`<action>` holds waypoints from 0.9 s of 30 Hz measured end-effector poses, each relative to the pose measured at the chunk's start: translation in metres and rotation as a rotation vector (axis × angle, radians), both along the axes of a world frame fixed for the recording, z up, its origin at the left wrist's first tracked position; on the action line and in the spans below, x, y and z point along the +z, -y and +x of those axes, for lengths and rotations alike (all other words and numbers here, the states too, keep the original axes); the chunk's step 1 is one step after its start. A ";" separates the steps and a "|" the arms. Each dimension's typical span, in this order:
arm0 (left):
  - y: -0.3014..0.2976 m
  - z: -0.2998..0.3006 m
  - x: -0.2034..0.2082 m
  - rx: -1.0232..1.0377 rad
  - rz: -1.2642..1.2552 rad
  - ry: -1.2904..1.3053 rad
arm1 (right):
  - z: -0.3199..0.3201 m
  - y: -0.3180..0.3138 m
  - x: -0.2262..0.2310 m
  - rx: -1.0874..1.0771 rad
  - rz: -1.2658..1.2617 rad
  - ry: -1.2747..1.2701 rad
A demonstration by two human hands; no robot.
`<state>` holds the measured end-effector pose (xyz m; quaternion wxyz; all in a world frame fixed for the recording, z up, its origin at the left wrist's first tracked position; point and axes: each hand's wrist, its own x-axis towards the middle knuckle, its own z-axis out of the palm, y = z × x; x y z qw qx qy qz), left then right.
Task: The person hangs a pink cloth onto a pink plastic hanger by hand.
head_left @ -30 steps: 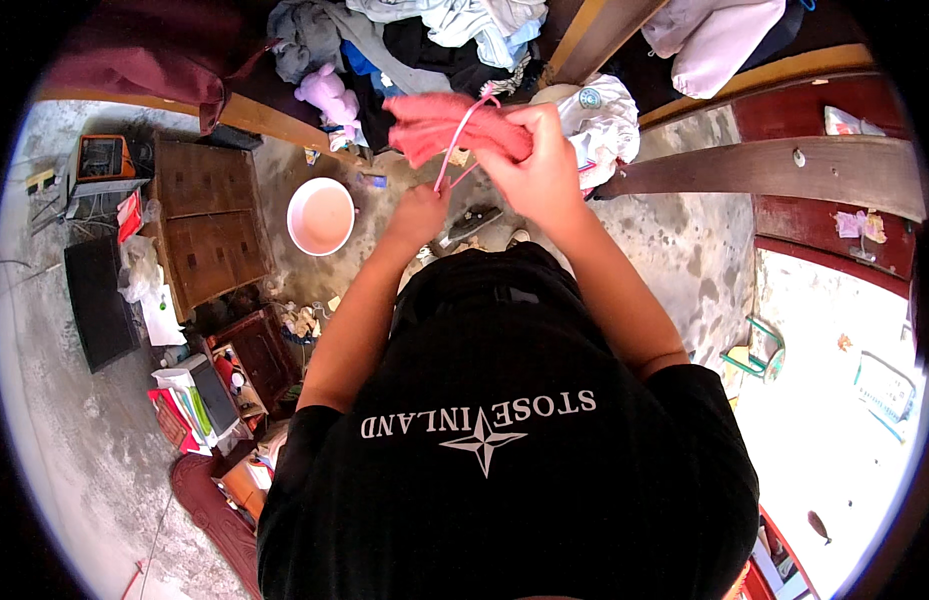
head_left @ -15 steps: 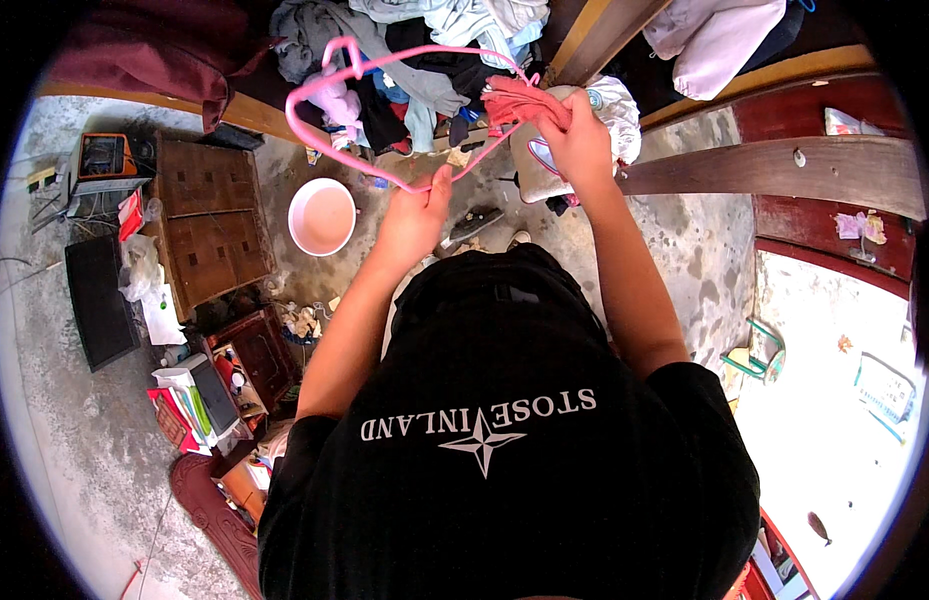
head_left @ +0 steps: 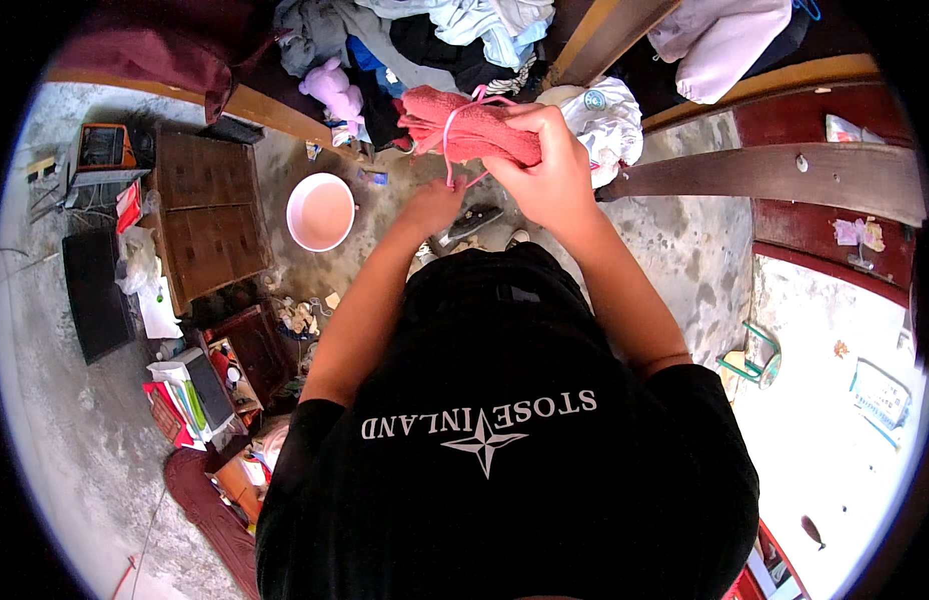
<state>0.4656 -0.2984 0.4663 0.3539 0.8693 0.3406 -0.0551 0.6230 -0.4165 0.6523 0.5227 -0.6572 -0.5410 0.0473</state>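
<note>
A bunched red cloth (head_left: 474,130) is gripped in my right hand (head_left: 549,170), fingers folded round its right end. The pink clothes hanger (head_left: 450,150) is seen nearly edge-on, its thin frame passing around the middle of the cloth. Below the cloth, my left hand (head_left: 434,208) is closed on the lower part of the hanger; it is slightly blurred. Much of the hanger is hidden behind the cloth and my right hand.
Heaped clothes (head_left: 454,40) and a pink plush toy (head_left: 334,92) lie ahead. A white bucket (head_left: 321,212) of murky liquid stands on the floor at left, near a brown cabinet (head_left: 209,215). A wooden beam (head_left: 764,170) runs at right, by a white bag (head_left: 609,120).
The hanger has turned from broadside to nearly edge-on. My right hand has brought the red cloth leftward, and the hanger now goes around its middle. My left hand has shifted slightly right.
</note>
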 end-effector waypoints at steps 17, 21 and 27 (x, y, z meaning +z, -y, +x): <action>0.028 -0.001 0.123 0.244 -0.243 0.449 | 0.090 -0.004 -0.049 -0.450 -0.196 0.059; 0.019 -0.011 0.128 0.270 -0.245 0.462 | 0.087 0.002 -0.077 -0.319 -0.368 0.103; 0.014 -0.023 0.116 0.162 -0.080 0.402 | 0.073 0.001 -0.086 -0.333 -0.465 0.139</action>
